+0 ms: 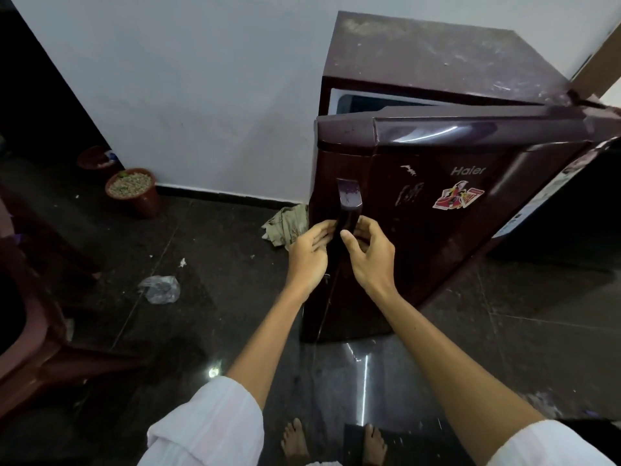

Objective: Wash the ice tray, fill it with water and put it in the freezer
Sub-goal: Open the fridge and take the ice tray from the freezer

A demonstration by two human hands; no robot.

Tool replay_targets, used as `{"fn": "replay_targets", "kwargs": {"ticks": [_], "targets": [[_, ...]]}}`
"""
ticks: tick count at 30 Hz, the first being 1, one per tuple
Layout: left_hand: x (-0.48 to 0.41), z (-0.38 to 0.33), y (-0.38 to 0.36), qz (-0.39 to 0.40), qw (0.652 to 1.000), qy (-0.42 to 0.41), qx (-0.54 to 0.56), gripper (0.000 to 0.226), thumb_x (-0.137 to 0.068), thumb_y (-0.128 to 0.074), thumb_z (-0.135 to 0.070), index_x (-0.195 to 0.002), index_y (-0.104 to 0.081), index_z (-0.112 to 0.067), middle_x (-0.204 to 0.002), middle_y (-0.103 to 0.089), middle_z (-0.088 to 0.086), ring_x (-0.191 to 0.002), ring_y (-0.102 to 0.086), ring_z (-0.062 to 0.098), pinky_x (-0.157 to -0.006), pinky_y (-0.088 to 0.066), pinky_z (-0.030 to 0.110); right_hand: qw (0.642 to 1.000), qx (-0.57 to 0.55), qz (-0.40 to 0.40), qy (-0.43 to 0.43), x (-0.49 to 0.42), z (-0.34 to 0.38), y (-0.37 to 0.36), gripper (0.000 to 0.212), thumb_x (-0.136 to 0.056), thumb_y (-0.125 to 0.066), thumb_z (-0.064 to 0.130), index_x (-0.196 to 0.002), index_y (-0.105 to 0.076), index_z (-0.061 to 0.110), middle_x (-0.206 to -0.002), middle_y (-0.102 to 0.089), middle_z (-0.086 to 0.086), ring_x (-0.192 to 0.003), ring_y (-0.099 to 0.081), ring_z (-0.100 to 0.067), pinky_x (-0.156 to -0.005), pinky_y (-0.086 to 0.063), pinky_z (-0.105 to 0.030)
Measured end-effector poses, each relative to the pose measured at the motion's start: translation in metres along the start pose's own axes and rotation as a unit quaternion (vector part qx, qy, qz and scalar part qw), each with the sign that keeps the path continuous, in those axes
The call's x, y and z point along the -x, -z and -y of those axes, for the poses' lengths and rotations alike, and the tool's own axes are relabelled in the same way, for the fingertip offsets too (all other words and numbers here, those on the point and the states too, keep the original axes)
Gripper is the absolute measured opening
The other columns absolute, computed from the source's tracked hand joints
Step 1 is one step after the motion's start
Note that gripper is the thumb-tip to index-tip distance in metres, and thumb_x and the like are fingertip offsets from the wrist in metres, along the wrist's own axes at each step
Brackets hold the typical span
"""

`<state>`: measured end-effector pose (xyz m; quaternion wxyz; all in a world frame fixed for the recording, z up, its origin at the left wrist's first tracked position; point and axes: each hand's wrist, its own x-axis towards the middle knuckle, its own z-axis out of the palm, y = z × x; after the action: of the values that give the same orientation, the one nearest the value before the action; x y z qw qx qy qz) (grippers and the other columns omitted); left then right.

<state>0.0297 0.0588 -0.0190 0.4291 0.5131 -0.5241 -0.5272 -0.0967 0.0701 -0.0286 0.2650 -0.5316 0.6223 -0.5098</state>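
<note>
No ice tray in view; neither hand carries it. Haier fridge door (423, 250) ajar, hinged right, gap at left. Upright door handle (349, 203) sits between hands: right hand (369, 255) pinches it, thumb in front; left hand (311, 252) fingers at left edge, tips hidden, grip unclear.

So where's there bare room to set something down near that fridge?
The fridge top is dusty but bare. The dark floor between the plastic bag and the fridge's front is mostly free, as is the floor right of the door. It is crowded along the wall: a pot of pebbles, a crumpled cloth, and the chair at left.
</note>
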Motion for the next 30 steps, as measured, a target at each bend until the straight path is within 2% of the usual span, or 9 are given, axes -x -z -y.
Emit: {"fn": "replay_targets", "kwargs": {"ticks": [2,5,10,15,19,26,30], "targets": [[0.014,0.002,-0.005,-0.003,1.000,-0.008,-0.001,0.049,-0.098,-0.043,0.013,-0.135,-0.060,-0.014,-0.128,-0.065,-0.005,-0.117,-0.061,0.001,-0.107,-0.046,0.019,1.000,-0.008,0.001,0.006,0.017,0.000,0.008,0.042,-0.091,-0.071,0.024,-0.129,-0.058,0.011,-0.118,-0.066,0.005,-0.110,-0.063,-0.002,-0.094,-0.052,-0.020],[0.038,0.007,-0.013,-0.002,1.000,-0.011,0.000,0.046,-0.097,-0.044,0.011,-0.125,-0.066,-0.019,-0.117,-0.070,-0.012,-0.114,-0.064,0.000,-0.105,-0.049,0.023,1.000,-0.005,-0.001,0.015,0.043,-0.002,0.024,0.043,-0.088,-0.075,0.026,-0.126,-0.058,0.014,-0.116,-0.066,0.007,-0.109,-0.063,-0.003,-0.094,-0.052,-0.022],[0.092,0.017,-0.038,-0.021,0.999,-0.003,0.036,0.040,-0.097,-0.049,0.007,-0.114,-0.071,-0.021,-0.110,-0.075,-0.007,-0.110,-0.067,0.004,-0.102,-0.053,0.030,1.000,-0.014,-0.005,0.009,0.089,-0.007,0.060,0.042,-0.085,-0.078,0.026,-0.121,-0.060,0.017,-0.112,-0.068,0.008,-0.107,-0.065,-0.008,-0.094,-0.054,-0.032],[0.150,0.021,-0.076,-0.040,0.995,0.005,0.089,0.034,-0.098,-0.052,0.006,-0.114,-0.071,-0.016,-0.110,-0.075,-0.004,-0.109,-0.069,0.008,-0.100,-0.054,0.032,1.000,0.002,0.010,0.025,0.125,-0.017,0.112,0.044,-0.081,-0.082,0.023,-0.119,-0.062,0.013,-0.109,-0.068,0.006,-0.104,-0.066,-0.009,-0.091,-0.056,-0.032],[0.192,0.025,-0.106,-0.025,0.995,0.004,0.096,0.032,-0.098,-0.053,0.005,-0.117,-0.070,-0.015,-0.114,-0.075,-0.001,-0.114,-0.068,0.010,-0.104,-0.052,0.034,0.999,0.008,0.003,0.035,0.154,-0.023,0.151,0.042,-0.079,-0.083,0.017,-0.116,-0.062,0.014,-0.106,-0.068,0.007,-0.101,-0.067,-0.009,-0.089,-0.056,-0.031],[0.249,0.031,-0.151,0.013,0.997,0.005,0.073,0.033,-0.098,-0.053,0.004,-0.119,-0.068,-0.017,-0.116,-0.074,-0.001,-0.115,-0.068,0.011,-0.104,-0.052,0.036,0.999,-0.005,-0.043,0.014,0.201,-0.044,0.208,0.043,-0.079,-0.080,0.012,-0.119,-0.063,0.011,-0.108,-0.069,0.003,-0.102,-0.067,-0.014,-0.091,-0.056,-0.038],[0.275,0.032,-0.173,0.041,0.998,-0.023,0.035,0.036,-0.098,-0.053,0.005,-0.120,-0.068,-0.019,-0.118,-0.073,-0.005,-0.116,-0.066,0.009,-0.103,-0.052,0.031,0.996,-0.008,-0.089,0.008,0.225,-0.055,0.242,0.045,-0.081,-0.079,0.011,-0.123,-0.063,0.009,-0.112,-0.069,0.002,-0.106,-0.066,-0.015,-0.092,-0.055,-0.038]]}}
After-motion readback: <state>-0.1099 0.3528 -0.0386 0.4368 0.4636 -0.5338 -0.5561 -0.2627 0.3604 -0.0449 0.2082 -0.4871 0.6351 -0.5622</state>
